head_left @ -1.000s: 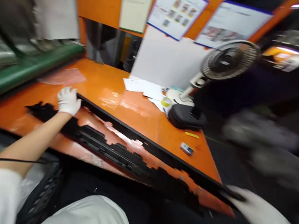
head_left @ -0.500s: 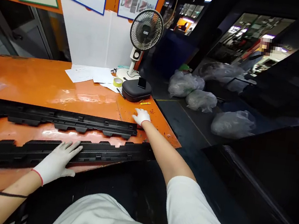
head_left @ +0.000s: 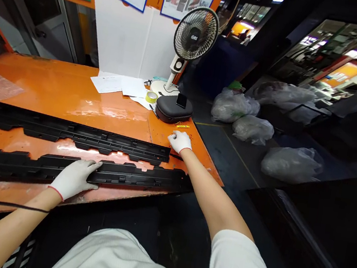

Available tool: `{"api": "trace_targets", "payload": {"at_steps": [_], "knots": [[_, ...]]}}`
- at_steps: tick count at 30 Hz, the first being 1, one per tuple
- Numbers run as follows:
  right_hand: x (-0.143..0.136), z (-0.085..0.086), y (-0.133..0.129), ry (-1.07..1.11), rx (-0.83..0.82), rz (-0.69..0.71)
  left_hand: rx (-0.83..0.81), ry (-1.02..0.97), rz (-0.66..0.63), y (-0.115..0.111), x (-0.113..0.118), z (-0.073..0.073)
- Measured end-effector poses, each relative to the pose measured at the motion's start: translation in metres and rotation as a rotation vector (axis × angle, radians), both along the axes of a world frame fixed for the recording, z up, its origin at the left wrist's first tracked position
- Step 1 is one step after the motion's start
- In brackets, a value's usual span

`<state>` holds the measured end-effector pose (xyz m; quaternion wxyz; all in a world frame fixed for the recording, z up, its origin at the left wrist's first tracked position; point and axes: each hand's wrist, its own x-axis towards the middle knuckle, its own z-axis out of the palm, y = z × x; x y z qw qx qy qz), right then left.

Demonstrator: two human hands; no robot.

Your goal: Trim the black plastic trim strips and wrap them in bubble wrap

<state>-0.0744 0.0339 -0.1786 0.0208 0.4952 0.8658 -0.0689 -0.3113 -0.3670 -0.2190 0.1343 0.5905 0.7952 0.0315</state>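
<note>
Two long black plastic trim strips lie side by side on the orange table. My gloved left hand (head_left: 74, 177) is closed over the near strip (head_left: 138, 178), with its fingers across the top and the thumb on the front edge. Beyond the right end of the far strip (head_left: 119, 144), my gloved right hand (head_left: 180, 142) is low over the table with its fingers curled together. Whatever is in those fingers, if anything, is hidden. Small dark bits (head_left: 190, 136) lie beside this hand, and a yellow cutter-like tool (head_left: 182, 126) is just behind it.
On the orange table (head_left: 54, 88) a black case (head_left: 173, 108) carries a phone (head_left: 181, 100). Near it are yellow tape (head_left: 151, 97), papers (head_left: 112, 84) and a white-based fan (head_left: 196, 33). Clear plastic bags (head_left: 291, 164) lie on the floor to the right.
My left hand has gone from spread flat to closed around the near strip. The right hand's fingers have curled in. The view has shifted, and the near strip sits a little differently.
</note>
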Motion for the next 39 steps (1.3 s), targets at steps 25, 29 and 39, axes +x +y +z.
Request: {"api": "trace_targets", "payload": {"at_steps": [25, 29, 39], "knots": [[-0.067, -0.013, -0.090, 0.092, -0.269, 0.509, -0.197, -0.046, -0.043, 0.023, -0.010, 0.029], [-0.042, 0.001, -0.089, 0.245, -0.232, 0.470, -0.209, -0.081, -0.059, 0.030, -0.015, 0.039], [0.089, 0.001, -0.102, 0.377, -0.140, 0.426, -0.341, -0.120, -0.016, 0.049, -0.029, 0.052]]}}
